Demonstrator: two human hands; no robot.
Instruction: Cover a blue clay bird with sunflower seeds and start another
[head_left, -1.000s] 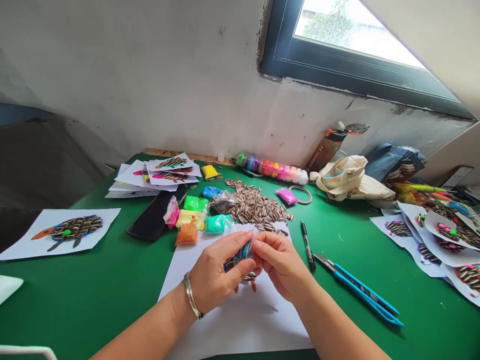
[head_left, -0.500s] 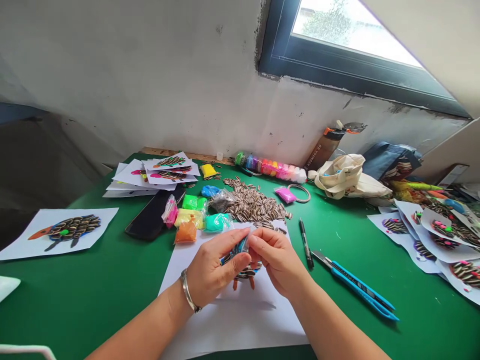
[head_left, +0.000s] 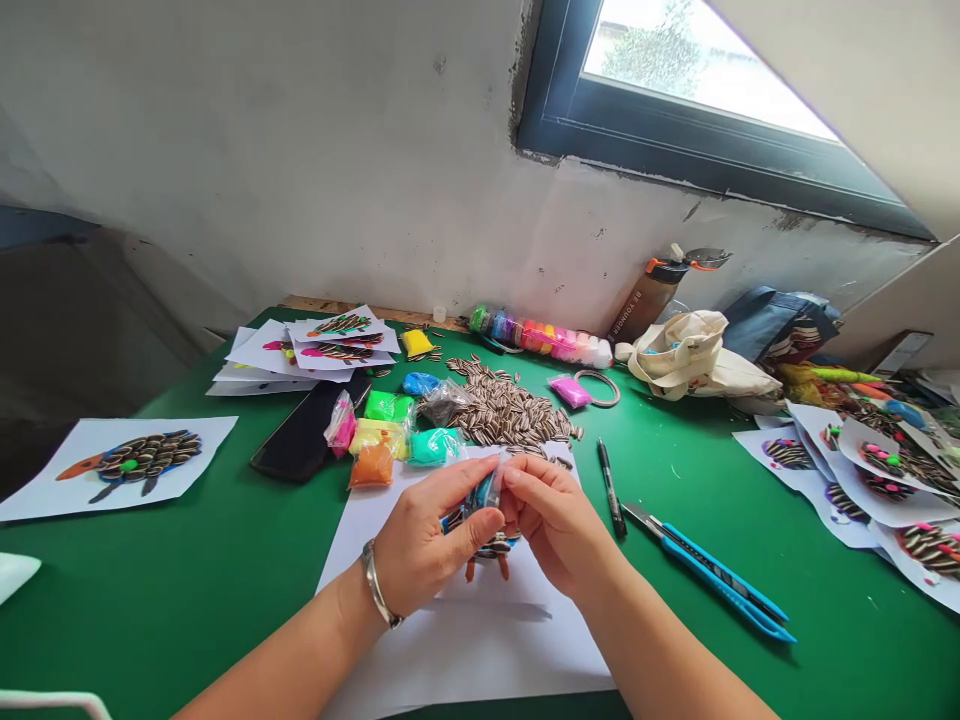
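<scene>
My left hand (head_left: pixel 431 535) wraps its fingers and thumb round a small clear packet of blue clay (head_left: pixel 484 492). The fingertips of my right hand (head_left: pixel 559 520) pinch the packet's right edge. Both hands hover over a white paper sheet (head_left: pixel 480 650). Partly hidden beneath them is a sunflower-seed picture (head_left: pixel 495 548) with two orange-brown legs. Beyond the paper lies a heap of striped sunflower seeds (head_left: pixel 510 405). Clay packets lie left of the heap, among them an orange packet (head_left: pixel 371 465) and a teal packet (head_left: pixel 435 445).
A black phone (head_left: pixel 300 435) and a finished seed picture (head_left: pixel 142 463) lie left. To the right are a black pen (head_left: pixel 611 488), a blue utility knife (head_left: pixel 720 580) and stacked seed pictures (head_left: pixel 862 480). A bottle (head_left: pixel 649 300) and a cloth bag (head_left: pixel 682 350) stand at the back.
Hardly anything differs. My fingers have shifted slightly on the packet, and a little more of its blue content shows.
</scene>
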